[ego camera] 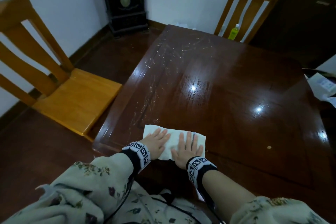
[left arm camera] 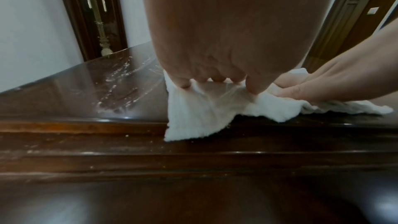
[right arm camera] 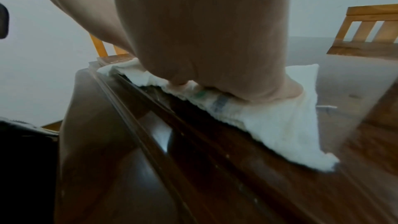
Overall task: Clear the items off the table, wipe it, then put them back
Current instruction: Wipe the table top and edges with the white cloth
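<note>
Mid-wipe: left hand (ego camera: 156, 139) and right hand (ego camera: 187, 148) flat, fingers spread, pressing white cloth (ego camera: 173, 140) onto table (ego camera: 227, 82) near edge; next, probably pushing forward across streaked residue (ego camera: 163, 54).

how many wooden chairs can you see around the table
2. One chair stands at the table's left side, its seat empty and turned toward it. The other chair is at the far edge, mostly hidden behind the tabletop. More may sit outside the frame.
</note>
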Motion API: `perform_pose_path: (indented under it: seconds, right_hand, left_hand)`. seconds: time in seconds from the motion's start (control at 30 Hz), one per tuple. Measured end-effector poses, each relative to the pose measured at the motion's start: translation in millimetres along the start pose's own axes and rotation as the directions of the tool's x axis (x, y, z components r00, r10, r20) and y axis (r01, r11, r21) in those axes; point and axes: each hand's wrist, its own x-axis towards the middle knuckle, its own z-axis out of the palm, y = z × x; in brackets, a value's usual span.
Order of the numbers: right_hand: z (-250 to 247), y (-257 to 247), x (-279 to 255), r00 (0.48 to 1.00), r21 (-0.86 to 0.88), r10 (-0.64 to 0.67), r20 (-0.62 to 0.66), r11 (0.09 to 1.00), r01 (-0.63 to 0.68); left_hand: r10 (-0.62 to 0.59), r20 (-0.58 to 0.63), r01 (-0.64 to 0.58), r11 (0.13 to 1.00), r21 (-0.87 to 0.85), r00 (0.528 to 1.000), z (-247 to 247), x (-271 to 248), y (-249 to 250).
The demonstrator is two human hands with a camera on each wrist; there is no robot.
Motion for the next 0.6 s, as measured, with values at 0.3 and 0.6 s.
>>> perform_pose_path:
  seconds: [0.3,0.6]
  right_hand:
    - [-3.4,-25.9,7.3,0.999,0.010,0.041,0.004,0.999,-0.041]
    - [-11.3,-94.9,22.0,0.996,0.004,0.065,0.069,0.998,-0.066]
  left_hand:
    - [0.037,0.027,-0.038,0.998,0.043,0.999,-7.5,6.9,-31.4]
    - [0.088,0.037,-0.091,0.993,0.072,0.995,-21.2,-8.1,-104.3]
